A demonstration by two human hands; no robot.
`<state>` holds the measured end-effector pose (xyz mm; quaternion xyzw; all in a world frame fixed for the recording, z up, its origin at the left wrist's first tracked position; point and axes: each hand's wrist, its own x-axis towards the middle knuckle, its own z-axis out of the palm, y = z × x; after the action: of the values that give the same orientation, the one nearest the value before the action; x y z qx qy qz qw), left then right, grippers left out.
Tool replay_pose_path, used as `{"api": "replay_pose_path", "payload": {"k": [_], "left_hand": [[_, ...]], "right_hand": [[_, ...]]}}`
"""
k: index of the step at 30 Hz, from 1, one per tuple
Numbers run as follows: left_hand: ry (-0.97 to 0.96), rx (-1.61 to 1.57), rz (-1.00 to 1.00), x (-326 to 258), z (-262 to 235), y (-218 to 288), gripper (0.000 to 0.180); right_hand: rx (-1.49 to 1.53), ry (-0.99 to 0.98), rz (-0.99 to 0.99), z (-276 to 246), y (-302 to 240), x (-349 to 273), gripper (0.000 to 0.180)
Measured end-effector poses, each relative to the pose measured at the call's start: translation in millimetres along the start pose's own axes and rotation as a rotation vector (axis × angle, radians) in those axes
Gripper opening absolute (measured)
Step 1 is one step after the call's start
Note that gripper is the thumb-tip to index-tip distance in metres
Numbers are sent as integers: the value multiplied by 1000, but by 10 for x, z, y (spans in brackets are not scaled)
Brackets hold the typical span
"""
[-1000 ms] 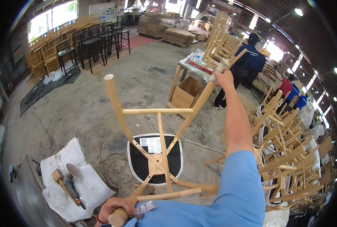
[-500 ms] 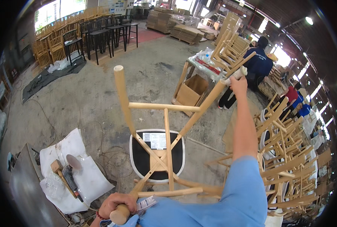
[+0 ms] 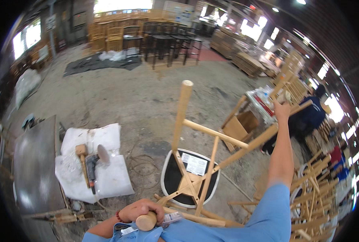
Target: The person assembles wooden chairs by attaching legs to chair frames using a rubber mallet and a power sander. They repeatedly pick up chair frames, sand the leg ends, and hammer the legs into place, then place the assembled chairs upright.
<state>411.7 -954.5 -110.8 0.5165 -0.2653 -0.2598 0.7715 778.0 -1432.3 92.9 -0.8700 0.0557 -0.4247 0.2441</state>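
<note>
Workshop floor (image 3: 107, 92): upturned wooden chair (image 3: 189, 188) held

The chair's black seat underside (image 3: 172, 168) is turned upward in front of the body. One leg end (image 3: 146, 222) is grasped by the left hand (image 3: 138, 210); near another leg (image 3: 264, 137), pale material (image 3: 287, 97), perhaps cloth, is clutched in the right hand (image 3: 282, 109). To the left, a mallet (image 3: 81, 151) and power tool (image 3: 92, 167) are laid on white sheeting (image 3: 117, 177).

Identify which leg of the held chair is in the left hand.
The lower-left leg: its round end faces the viewer, with the left hand curled around it. The other legs lie outside that hand.
</note>
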Motion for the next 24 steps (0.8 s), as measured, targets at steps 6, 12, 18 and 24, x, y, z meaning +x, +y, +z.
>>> {"api": "replay_pose_path", "payload": {"k": [6,12,18,24], "left_hand": [[49,1,18,120,42,104,84],[56,-38,70,35,105,-23,84],[102,22,74,48,82,19,84],[17,5,65,57,73,-33,84]], "right_hand": [[488,-576,-172,1469,-2079,-707,43],[333,-424,-281,1724,-2358,-802,47],[648,-597,-116,1905,-2418,-944,47],[554,-326,-268,1967,-2074,-936,28]]}}
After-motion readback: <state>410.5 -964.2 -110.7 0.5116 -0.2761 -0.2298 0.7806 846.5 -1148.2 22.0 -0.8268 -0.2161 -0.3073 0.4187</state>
